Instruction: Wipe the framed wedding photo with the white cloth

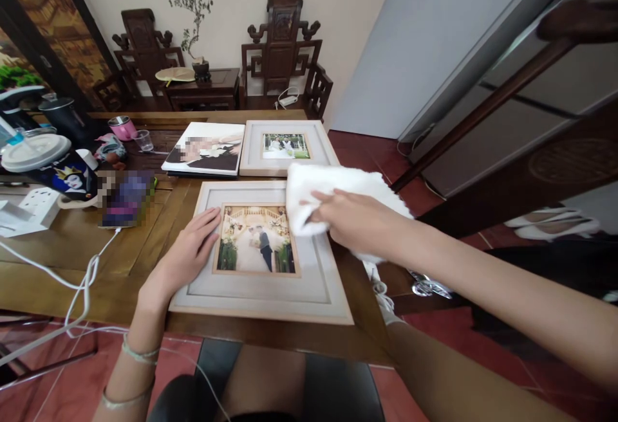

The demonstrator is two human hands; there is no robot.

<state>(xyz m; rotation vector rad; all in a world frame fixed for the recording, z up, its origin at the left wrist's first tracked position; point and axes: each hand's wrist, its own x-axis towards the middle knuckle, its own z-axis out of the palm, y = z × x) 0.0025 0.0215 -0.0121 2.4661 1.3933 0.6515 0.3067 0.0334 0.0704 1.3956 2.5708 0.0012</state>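
The right hand (357, 219) has its fingers bunched around a white cloth (338, 190), pressing it on the upper right corner of the near picture frame (261, 251), which lies flat at the surface's front edge. The left hand (190, 251) lies flat, fingers spread, on the frame's left border, so the photo under the glass sits between both hands, just left of the cloth.

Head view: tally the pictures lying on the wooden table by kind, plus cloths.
Pale framed photos with wide mats: 2, the near one under the left hand, the far one behind it.
Frameless photo panel with white edge: 1.
White fluffy cloth, gripped by the right hand on the near frame: 1.
Total: 4.
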